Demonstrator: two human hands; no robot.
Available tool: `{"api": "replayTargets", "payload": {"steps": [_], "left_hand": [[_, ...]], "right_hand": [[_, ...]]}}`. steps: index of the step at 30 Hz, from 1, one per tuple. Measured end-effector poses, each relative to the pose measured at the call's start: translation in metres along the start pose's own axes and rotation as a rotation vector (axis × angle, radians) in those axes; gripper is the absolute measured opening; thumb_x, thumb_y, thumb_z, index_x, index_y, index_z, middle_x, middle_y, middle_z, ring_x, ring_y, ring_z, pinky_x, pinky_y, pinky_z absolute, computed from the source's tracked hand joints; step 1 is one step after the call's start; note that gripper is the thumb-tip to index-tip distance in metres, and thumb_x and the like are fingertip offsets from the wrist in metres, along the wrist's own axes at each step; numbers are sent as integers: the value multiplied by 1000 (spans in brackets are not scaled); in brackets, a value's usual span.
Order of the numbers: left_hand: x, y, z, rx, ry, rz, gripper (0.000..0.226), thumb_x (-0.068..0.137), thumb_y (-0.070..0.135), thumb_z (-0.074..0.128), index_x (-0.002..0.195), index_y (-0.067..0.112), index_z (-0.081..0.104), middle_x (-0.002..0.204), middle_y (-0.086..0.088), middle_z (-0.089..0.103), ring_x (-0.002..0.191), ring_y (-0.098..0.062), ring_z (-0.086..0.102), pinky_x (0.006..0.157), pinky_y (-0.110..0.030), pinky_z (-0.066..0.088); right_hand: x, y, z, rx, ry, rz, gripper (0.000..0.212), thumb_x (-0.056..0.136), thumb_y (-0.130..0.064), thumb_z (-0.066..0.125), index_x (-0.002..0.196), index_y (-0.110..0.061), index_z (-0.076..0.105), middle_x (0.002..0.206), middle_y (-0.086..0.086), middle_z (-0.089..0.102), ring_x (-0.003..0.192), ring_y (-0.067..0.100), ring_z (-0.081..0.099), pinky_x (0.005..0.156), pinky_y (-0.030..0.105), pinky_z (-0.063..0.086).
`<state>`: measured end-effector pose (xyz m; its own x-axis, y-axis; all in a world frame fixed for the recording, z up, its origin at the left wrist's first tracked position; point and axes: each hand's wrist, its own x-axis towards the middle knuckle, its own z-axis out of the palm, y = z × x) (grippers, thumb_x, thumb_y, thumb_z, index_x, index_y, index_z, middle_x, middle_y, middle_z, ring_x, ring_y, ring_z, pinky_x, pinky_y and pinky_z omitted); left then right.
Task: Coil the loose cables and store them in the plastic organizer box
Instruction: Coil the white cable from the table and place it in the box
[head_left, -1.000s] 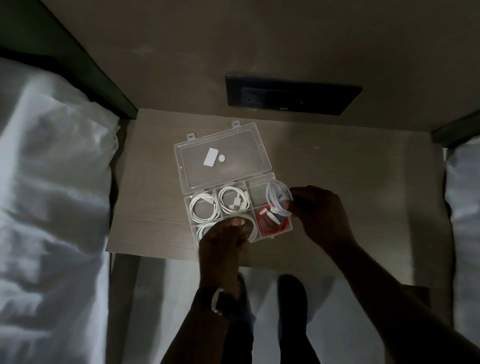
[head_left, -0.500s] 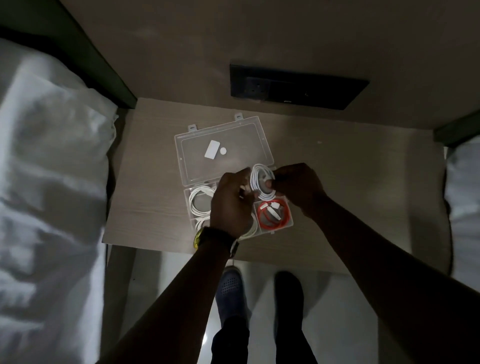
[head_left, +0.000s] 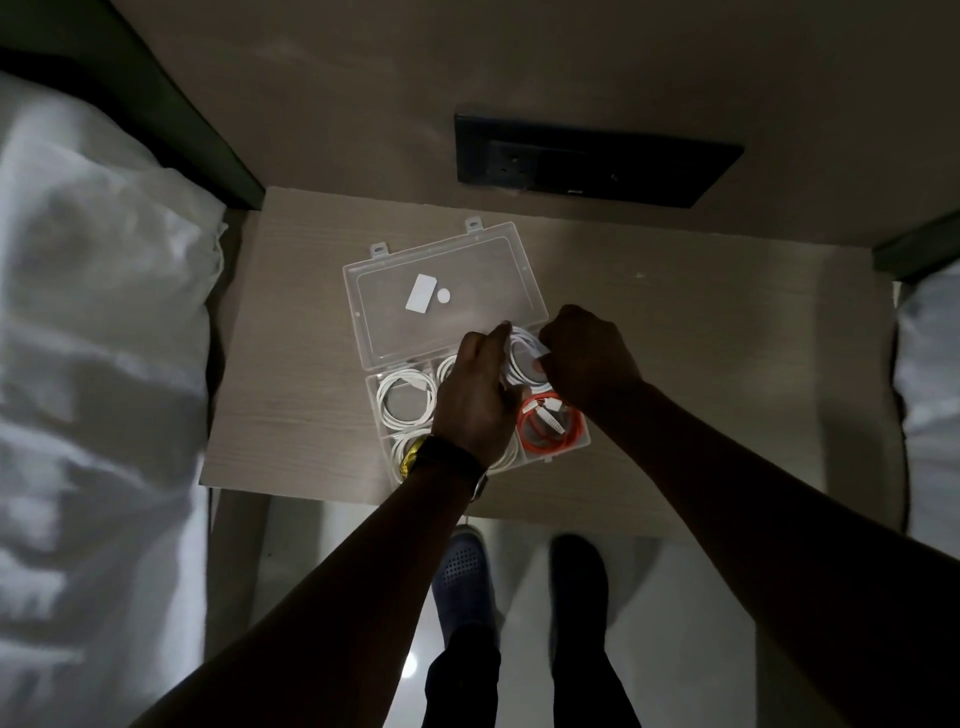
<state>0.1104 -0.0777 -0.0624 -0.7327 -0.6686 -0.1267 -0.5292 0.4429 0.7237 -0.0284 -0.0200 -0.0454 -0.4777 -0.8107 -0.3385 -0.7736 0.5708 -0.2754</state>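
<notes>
While both hands pinch it, left hand (head_left: 475, 395) and right hand (head_left: 587, 358), the coiled white cable (head_left: 522, 358) sits over the far-right compartment of the clear plastic organizer box (head_left: 582, 441) on the counter (head_left: 291, 364).

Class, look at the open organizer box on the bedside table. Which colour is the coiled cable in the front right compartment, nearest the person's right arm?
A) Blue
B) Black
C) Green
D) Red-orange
D: the coiled cable in the front right compartment of the organizer box is red-orange, while the other coils visible in the box are white.
</notes>
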Motion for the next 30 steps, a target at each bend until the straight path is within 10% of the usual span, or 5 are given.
{"api": "replayTargets", "payload": {"steps": [6,16,30], "left_hand": [[4,-2,0,-9,-17,22,67,76,6,73,137,13,46,138,-9,39,107,-28,59,83,-19,45],[21,-8,-1,168,-64,177,50,68,11,81,111,9,56,117,-10,52,86,-32,63,68,-33,52],[23,7,3,412,-96,74,16,82,23,62,97,19,58,114,-3,53,80,-32,65,56,-33,41]], "right_hand": [[1,5,6,-40,6,-51,16,90,-17,61,102,-8,67,110,14,61,99,31,62,81,34,46],[-14,21,15,177,181,-84,20,81,-16,72,100,-13,66,102,8,60,82,24,64,70,24,39],[-35,40,32,-116,80,-110,49,97,-41,41,145,-36,34,108,7,58,86,29,62,58,33,42]]}}
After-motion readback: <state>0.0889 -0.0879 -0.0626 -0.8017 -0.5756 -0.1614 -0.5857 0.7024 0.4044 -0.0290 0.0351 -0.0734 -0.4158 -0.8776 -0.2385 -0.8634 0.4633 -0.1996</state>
